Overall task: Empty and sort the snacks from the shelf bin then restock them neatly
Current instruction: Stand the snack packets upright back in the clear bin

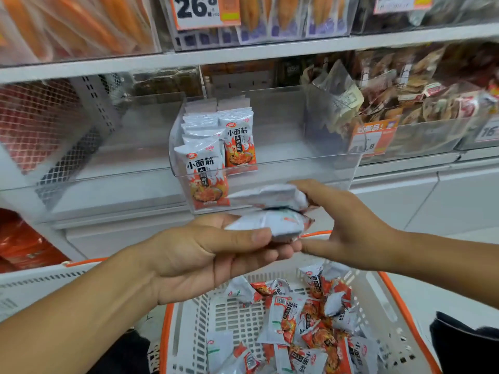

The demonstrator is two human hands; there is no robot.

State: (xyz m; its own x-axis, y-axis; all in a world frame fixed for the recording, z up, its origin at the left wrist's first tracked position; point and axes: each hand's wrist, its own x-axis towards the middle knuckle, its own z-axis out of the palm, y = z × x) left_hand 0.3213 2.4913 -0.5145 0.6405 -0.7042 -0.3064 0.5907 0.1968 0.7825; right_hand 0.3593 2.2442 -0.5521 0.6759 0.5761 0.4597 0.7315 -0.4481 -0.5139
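From the head camera, you are facing a shop shelf with a clear plastic bin [270, 168] at its middle. Two rows of snack packets [216, 147] stand upright in the bin's left part, white with orange flames and dark lettering, fronts turned toward you; the rest of the bin to their right holds nothing that shows.

Your left hand [205, 252] is palm-up below the bin's front wall, and a white packet [272, 225] lies across its fingers with the thumb pressed along the packet's near edge — so that hand is clamped on it. Your right hand [343, 225] comes in from the right, and its fingers pinch the end of a second packet [270, 197] just above the first; the two packets touch or nearly touch where your hands meet.

Below your hands sits a white basket [189, 319] with an orange rim, its walls slotted. A loose heap of the same snack packets [305, 319] lies jumbled in it, some face up, some face down.

To the right of the clear bin another bin holds brown and red wrapped snacks [421, 98], with an orange price tag [372, 136] on its front. Above, a white shelf board [243, 54] carries packs of orange sticks [70, 25] and a price card [202, 9] reading 26.8.
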